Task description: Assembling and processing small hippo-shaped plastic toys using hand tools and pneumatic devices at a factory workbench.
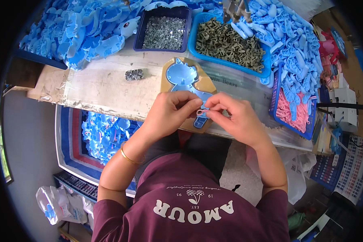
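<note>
A light-blue plastic shell half (180, 76), with a round cup at its far end, lies in a tan holding block (207, 83) at the table's front edge. Over its near end, my left hand (168, 112) is closed, thumb and forefinger pinched together. From the other side my right hand (238, 120) pinches in close, its fingertips almost meeting the left ones. Between them shows a small blue piece with a dark ring-shaped part (199, 113). Fingers cover much of it, so which hand grips which bit is hard to make out.
Behind stand a dark bin of small metal pieces (165, 33) and a blue tray of brownish clips (232, 46). Blue shells (88, 30) heap at far left, blue limbs (296, 52) at right. A basket holds pink strips (292, 113). A metal cluster (134, 74) lies left.
</note>
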The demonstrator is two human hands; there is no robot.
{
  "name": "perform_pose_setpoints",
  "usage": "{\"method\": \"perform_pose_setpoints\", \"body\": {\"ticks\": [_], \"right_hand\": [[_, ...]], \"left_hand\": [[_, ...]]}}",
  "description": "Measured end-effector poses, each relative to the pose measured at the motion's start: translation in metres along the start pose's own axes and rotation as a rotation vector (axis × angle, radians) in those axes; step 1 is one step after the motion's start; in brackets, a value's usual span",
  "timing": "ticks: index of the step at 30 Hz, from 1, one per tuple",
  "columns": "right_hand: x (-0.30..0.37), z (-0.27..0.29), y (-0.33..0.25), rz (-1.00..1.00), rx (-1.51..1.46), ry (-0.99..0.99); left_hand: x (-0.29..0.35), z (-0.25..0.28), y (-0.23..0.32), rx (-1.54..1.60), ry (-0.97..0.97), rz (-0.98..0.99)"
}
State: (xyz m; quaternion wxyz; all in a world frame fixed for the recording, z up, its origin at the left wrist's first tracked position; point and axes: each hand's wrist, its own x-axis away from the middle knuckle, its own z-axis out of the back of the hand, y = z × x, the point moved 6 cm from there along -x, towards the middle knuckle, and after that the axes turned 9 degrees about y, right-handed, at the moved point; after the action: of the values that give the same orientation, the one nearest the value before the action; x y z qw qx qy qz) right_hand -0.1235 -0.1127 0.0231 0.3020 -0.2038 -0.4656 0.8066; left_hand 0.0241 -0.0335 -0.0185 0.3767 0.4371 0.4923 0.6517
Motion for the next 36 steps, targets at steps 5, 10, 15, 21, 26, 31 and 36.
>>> {"method": "perform_pose_setpoints", "body": {"ticks": [5, 10, 15, 21, 26, 31, 36], "right_hand": [[0.008, -0.010, 0.003, 0.023, 0.020, 0.164], [0.006, -0.008, 0.005, -0.030, -0.083, 0.151], [0.003, -0.009, 0.000, 0.069, -0.029, -0.001], [-0.001, -0.018, -0.004, 0.290, 0.216, 0.060], [-0.014, -0.029, -0.006, 0.446, 0.507, 0.169], [-0.022, -0.052, 0.000, 0.507, 0.618, 0.209], [-0.027, -0.059, 0.008, 0.482, 0.640, 0.140]], "left_hand": [[0.006, 0.003, 0.006, -0.129, 0.187, -0.126], [0.004, 0.005, -0.004, 0.098, 0.042, -0.001], [0.003, 0.009, -0.007, 0.141, -0.091, 0.033], [0.000, 0.017, -0.004, 0.066, -0.088, 0.032], [-0.002, 0.060, 0.012, -0.210, 0.368, -0.226], [0.010, 0.063, 0.014, -0.462, 0.445, -0.535], [0.013, 0.057, 0.015, -0.608, 0.406, -0.682]]}}
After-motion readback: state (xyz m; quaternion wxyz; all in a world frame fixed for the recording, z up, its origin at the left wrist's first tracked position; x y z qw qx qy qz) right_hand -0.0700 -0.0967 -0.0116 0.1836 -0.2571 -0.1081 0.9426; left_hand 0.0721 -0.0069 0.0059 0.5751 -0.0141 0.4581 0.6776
